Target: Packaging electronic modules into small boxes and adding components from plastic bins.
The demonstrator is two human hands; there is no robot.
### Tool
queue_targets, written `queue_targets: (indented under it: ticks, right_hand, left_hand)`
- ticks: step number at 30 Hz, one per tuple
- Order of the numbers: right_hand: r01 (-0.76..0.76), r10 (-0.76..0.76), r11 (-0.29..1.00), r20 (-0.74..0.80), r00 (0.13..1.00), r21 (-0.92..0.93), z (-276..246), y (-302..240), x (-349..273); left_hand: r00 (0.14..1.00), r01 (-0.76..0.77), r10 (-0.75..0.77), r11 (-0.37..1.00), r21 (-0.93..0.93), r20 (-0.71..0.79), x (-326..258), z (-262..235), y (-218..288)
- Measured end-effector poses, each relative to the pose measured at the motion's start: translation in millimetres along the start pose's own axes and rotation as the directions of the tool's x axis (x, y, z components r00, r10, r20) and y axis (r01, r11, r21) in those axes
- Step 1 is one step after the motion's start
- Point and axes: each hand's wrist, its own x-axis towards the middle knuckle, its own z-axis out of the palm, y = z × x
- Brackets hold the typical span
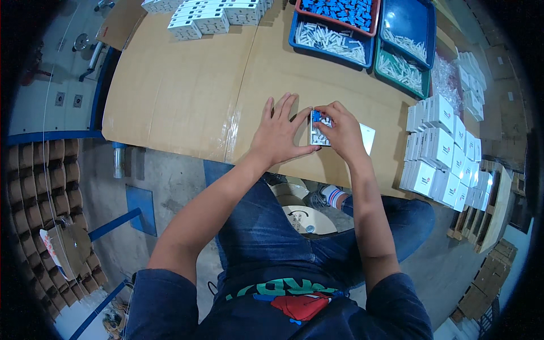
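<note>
A small shallow white box (313, 136) lies near the table's front edge, with white plug-like pieces (325, 121) and a blue piece (315, 117) inside. My left hand (279, 133) brackets the box from the left, its forefinger at the upper corner and thumb at the lower edge, while its other fingers spread over the cardboard. From the right, my right hand (343, 133) reaches over the box. Its thumb and forefinger are pinched at the blue piece, and the hand hides part of the contents. Beside my right wrist lies a flat white lid or box (368, 137).
Trays hold small parts at the far right: a red tray (375, 14) of blue pieces, blue trays (331, 55) and a green tray (405, 85) of white ones. White boxes (439, 150) are stacked along the right edge, more boxes (212, 20) at the back. Cardboard (175, 90) covers the table.
</note>
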Motion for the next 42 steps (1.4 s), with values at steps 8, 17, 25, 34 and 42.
queue_targets:
  ticks: [8, 17, 25, 34, 42]
  right_hand:
    - [0.003, -0.003, 1.000, -0.016, 1.000, 0.000, 1.9, 2.0, 0.1]
    - [-0.016, 0.015, 0.999, -0.008, 1.000, -0.040, 3.5, 3.7, 1.9]
    - [-0.097, 0.099, 0.990, 0.020, 0.995, -0.104, 0.4, -5.4, 4.2]
    - [-0.167, 0.175, 0.969, 0.030, 0.984, -0.183, 0.4, -9.9, 10.7]
    - [-0.210, 0.243, 0.927, 0.070, 0.968, -0.310, -0.1, -24.0, 18.2]
  left_hand:
    - [1.000, 0.003, -0.003, 1.000, -0.003, 0.004, 0.1, 0.7, 0.4]
    - [1.000, 0.003, -0.003, 1.000, -0.006, 0.007, 0.3, -0.3, 0.7]
    - [1.000, 0.006, -0.006, 1.000, -0.005, 0.006, 0.6, -0.5, 1.4]
    - [1.000, -0.008, 0.008, 1.000, 0.003, -0.009, 0.6, -0.1, 1.3]
    - [1.000, 0.004, -0.004, 1.000, 0.001, -0.001, 0.4, 0.6, 1.2]
